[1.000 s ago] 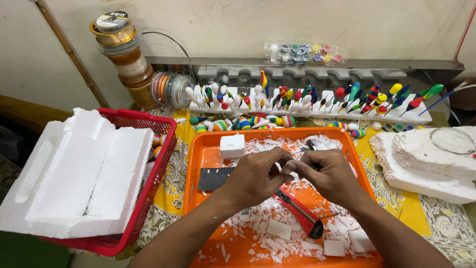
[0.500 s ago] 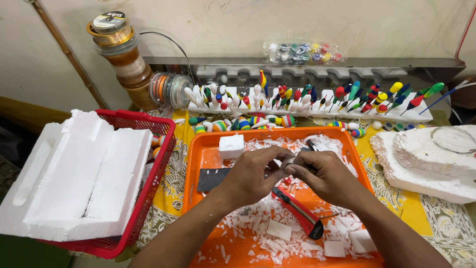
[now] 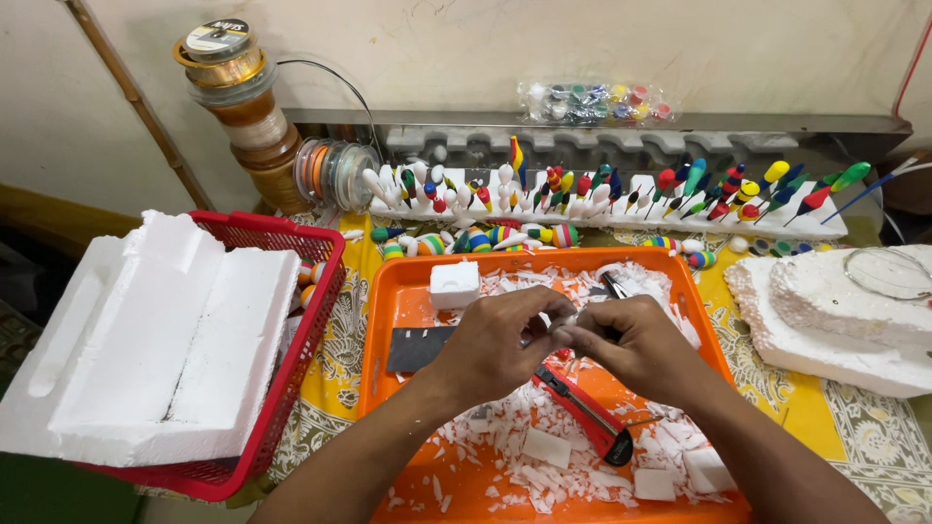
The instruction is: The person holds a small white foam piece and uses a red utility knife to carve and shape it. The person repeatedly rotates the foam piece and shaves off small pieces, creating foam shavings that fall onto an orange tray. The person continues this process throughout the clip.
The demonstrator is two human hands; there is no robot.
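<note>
Left hand: Your left hand (image 3: 495,344) is curling over the orange tray, with its fingers pinching a small white foam bit (image 3: 566,321).
Right hand: Your right hand (image 3: 631,340) is meeting the left one, and its fingers are pressing together on the same bit and on a thin dark tool (image 3: 614,285) poking up behind your fingers.
Foam bit: It is sitting between your two hands, just above the middle of the tray. Most of it is hiding behind your fingers.
Tray: The orange tray (image 3: 393,320) is lying on the patterned cloth and is holding lots of white foam scraps.
Knife: A red cutter knife (image 3: 582,414) is lying in the tray, just under your hands.
Cube: A white foam cube (image 3: 454,284) is sitting in the far left corner of the tray.
Basket: A red basket (image 3: 316,291) is standing to the left, with a big foam block (image 3: 146,340) resting on it.
Floats: Colourful painted floats (image 3: 621,189) are standing in a white rack behind the tray.
Right side: A rough foam slab (image 3: 835,320) is lying to the right.
</note>
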